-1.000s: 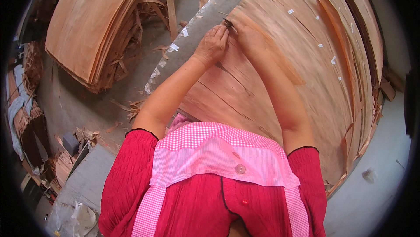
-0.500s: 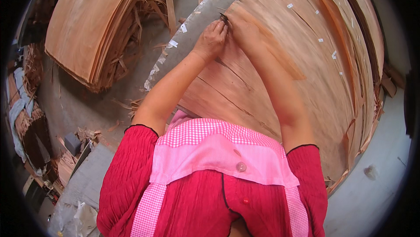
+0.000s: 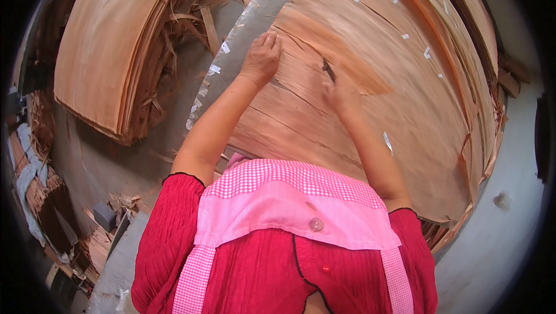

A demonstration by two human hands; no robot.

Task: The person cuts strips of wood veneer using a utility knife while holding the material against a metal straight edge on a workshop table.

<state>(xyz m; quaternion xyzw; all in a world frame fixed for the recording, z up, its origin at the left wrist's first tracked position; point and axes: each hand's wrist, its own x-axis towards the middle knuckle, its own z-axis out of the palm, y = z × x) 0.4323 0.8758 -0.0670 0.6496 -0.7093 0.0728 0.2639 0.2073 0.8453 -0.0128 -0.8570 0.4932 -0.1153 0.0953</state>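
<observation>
A broad stack of thin reddish-brown wood veneer sheets lies before me, its top sheet crossed by dark splits. My left hand rests palm down on the left edge of the top sheet, its fingers close together and laid on the wood. Over the middle of the sheet, my right hand is closed around a small dark knife-like tool; motion blurs the fingers. Between the hands and beyond them lies a more orange strip of veneer.
A grey board borders the sheets on the left, with small white tape pieces along its edge. Another curved veneer stack stands at far left, with loose wood scraps beside it. More tape pieces dot the sheets.
My right hand has drawn away from my left, toward me and to the right, carrying the dark tool. My left hand has shifted slightly left and flattened onto the sheet.
</observation>
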